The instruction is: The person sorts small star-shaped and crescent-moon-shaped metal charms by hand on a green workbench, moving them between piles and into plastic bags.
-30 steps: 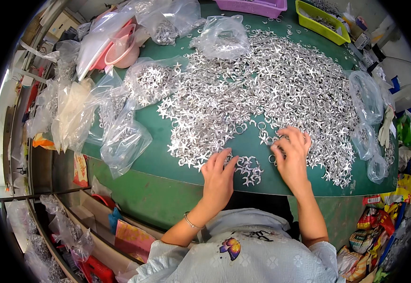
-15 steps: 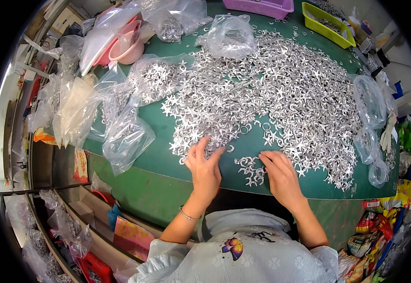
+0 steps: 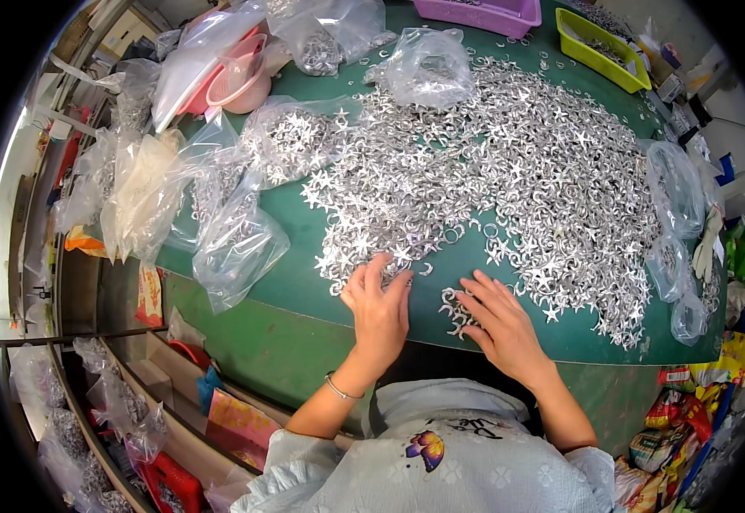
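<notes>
A wide heap of small silver star-shaped and ring-shaped metal pieces (image 3: 509,171) covers the green table (image 3: 304,282). My left hand (image 3: 379,303) lies flat, fingers spread, on the near edge of the heap. Close beside it, my right hand (image 3: 502,323) rests palm down with fingers apart on a small cluster of pieces (image 3: 456,309) near the table's front edge. Neither hand visibly grips anything.
Several clear plastic bags (image 3: 235,239), some holding metal pieces, lie along the table's left and back. A pink bowl (image 3: 240,77), a purple tray (image 3: 492,13) and a yellow-green tray (image 3: 603,38) stand at the back. More bags (image 3: 676,205) line the right edge. Shelves with bags sit lower left.
Both hands have slid left along the table's front edge. The right hand left the right part of the heap and now rests on the small cluster near the middle.
</notes>
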